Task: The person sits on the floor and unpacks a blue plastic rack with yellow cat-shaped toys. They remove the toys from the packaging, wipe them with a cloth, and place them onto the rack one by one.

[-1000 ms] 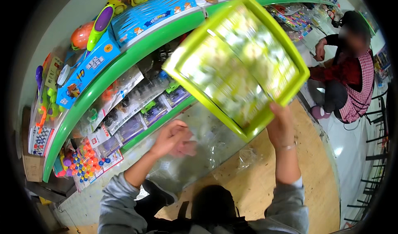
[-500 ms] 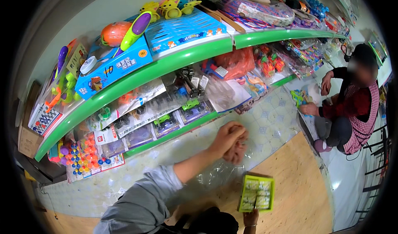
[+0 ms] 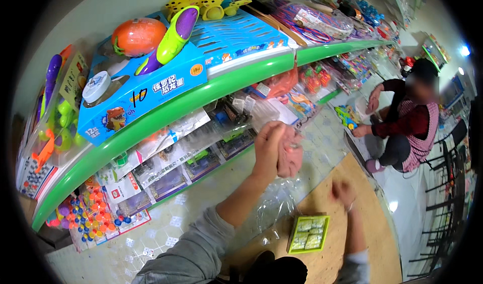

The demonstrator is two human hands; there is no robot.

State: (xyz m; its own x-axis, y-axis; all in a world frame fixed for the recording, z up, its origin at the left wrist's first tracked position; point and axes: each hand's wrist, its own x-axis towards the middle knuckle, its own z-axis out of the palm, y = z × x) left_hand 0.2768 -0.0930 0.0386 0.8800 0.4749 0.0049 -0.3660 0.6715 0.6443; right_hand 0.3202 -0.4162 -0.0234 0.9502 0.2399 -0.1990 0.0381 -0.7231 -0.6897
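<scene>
My left hand [image 3: 269,145], at the end of a grey sleeve, is closed on a crumpled pink cloth [image 3: 289,155] in front of the lower shelf. My right hand [image 3: 343,193] hangs in the air over the wooden board, blurred, so its fingers do not show clearly. Below and left of that hand lies a lime-green tray [image 3: 291,247] on the board, holding several small pale packets [image 3: 308,232]. Clear plastic film [image 3: 274,208] lies crumpled between my left hand and the tray.
A green-edged shelf [image 3: 241,75] curves across the left and back, with a blue toy box [image 3: 166,100] and other toys. Packaged toy vehicles [image 3: 201,165] fill the level below. At the right a person [image 3: 407,118] crouches, a hand near colourful toys [image 3: 347,115]. The wooden board [image 3: 375,233] covers part of the tiled floor.
My right hand has left the tray's near edge and risen to its upper right. My left hand is still closed, with the pink cloth now plainer to see. The whole view has shifted.
</scene>
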